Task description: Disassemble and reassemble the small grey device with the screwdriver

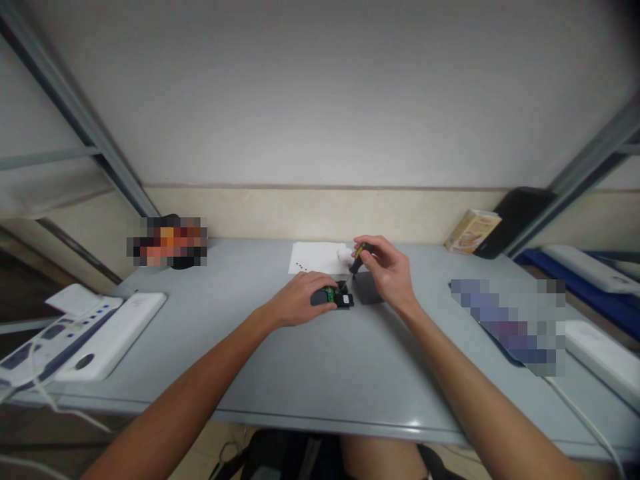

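Note:
My left hand (300, 298) rests on the grey table (320, 360) and grips a small black device (334, 297) with a green circuit board showing. My right hand (385, 267) holds a small screwdriver (358, 259) with a yellow and black handle, tip pointing down at the device. A dark grey flat piece (367, 288) lies just right of the device, under my right hand. A white sheet of paper (317, 257) with small dark specks on it lies behind them.
White power strips (90, 333) lie at the table's left edge, another white strip (605, 357) at the right. A yellow carton (473, 231) and a black object (515, 220) stand at the back right. Metal shelf struts rise on both sides.

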A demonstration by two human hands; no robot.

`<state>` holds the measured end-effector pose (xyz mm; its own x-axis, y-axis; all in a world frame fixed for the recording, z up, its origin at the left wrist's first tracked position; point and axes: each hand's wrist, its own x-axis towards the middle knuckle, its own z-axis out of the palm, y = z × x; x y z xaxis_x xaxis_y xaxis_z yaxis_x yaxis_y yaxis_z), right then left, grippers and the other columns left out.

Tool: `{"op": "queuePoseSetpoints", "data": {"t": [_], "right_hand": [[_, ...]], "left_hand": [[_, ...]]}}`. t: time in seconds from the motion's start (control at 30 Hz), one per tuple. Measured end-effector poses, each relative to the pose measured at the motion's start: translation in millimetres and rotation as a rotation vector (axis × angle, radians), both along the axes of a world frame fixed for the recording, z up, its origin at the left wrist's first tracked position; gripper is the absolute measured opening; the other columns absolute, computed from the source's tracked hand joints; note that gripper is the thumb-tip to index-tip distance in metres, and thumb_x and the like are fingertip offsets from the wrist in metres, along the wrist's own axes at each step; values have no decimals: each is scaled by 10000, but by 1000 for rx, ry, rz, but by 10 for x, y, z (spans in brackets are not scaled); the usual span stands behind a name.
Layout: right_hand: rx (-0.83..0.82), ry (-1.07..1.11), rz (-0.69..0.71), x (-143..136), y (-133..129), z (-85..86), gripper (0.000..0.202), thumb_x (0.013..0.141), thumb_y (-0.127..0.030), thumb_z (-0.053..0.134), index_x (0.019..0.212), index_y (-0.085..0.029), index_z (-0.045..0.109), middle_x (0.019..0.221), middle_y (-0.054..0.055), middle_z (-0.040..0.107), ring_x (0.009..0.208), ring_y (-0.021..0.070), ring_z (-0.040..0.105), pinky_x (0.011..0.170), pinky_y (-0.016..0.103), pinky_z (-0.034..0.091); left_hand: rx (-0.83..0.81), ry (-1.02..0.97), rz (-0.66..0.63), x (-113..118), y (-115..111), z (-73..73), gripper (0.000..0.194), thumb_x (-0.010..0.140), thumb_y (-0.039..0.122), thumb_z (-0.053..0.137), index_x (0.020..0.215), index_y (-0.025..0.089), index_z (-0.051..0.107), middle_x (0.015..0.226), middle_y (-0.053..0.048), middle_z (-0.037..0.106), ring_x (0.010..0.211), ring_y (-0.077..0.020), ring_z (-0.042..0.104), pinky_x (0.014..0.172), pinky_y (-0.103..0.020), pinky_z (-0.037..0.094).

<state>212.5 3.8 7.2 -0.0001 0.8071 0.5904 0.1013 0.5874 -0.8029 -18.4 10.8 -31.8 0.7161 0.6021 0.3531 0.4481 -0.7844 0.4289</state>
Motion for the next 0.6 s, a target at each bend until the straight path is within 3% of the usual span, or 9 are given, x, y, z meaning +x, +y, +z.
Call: {"op": "queuePoseSetpoints", "data": {"t": [0.6], "right_hand": [[12, -32, -35, -23, -46, 39, 193, 935, -342, 666, 1108, -279, 724, 1015, 45, 642, 913, 192, 659, 806, 341, 568]], "left_hand": [[32, -21, -53, 1, 18, -11, 333, 969, 406, 646, 1269, 265, 620, 1312, -60, 673, 1236, -246, 606, 1072, -411, 428]]}}
